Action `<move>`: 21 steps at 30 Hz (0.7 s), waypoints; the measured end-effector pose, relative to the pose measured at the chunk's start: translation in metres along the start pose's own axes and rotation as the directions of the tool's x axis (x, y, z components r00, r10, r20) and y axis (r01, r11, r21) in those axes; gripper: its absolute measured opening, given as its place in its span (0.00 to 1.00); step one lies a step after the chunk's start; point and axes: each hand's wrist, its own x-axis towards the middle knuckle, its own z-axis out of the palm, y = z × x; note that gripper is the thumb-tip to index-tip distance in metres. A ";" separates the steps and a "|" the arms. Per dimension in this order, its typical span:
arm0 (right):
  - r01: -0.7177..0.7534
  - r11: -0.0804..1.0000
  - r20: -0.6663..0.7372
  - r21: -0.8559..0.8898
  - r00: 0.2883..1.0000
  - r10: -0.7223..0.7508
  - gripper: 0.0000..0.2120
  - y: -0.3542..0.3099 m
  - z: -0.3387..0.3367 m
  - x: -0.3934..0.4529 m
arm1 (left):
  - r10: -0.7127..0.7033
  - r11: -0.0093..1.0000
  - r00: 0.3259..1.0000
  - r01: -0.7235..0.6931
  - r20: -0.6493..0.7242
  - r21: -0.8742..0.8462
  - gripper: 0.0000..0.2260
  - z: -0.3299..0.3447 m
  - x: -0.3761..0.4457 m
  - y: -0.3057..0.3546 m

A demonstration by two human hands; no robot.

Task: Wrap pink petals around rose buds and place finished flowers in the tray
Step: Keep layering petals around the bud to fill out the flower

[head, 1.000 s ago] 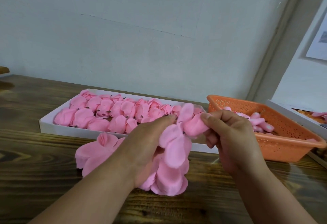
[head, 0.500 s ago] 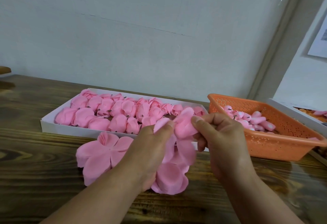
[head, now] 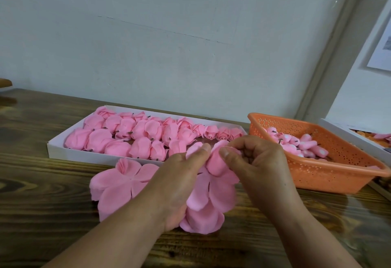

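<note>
Both hands pinch one petal (head: 215, 162), left hand (head: 179, 181) and right hand (head: 256, 162) thumbs closed on it; keep it snug, overlapping evenly.

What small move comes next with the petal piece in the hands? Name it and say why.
Probably fold the next petal up around the bud. The left hand and right hand pinch the bud together at the top, while most of the petal piece hangs open below, unwrapped. The white tray behind holds finished flowers.
</note>
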 end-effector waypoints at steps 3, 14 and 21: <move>-0.009 1.000 0.018 0.008 1.000 0.009 0.07 0.001 -0.002 0.000 | -0.010 1.000 0.999 0.010 0.047 -0.006 0.18 -0.001 0.000 -0.001; -0.178 0.965 0.110 0.192 0.981 0.159 0.10 0.005 -0.008 0.004 | 0.051 0.993 0.995 -0.060 0.081 0.105 0.05 -0.001 -0.007 0.001; -0.292 0.898 0.232 0.330 0.947 0.223 0.13 0.010 -0.017 0.009 | 0.021 0.995 0.994 -0.031 0.109 0.097 0.06 0.000 -0.009 0.004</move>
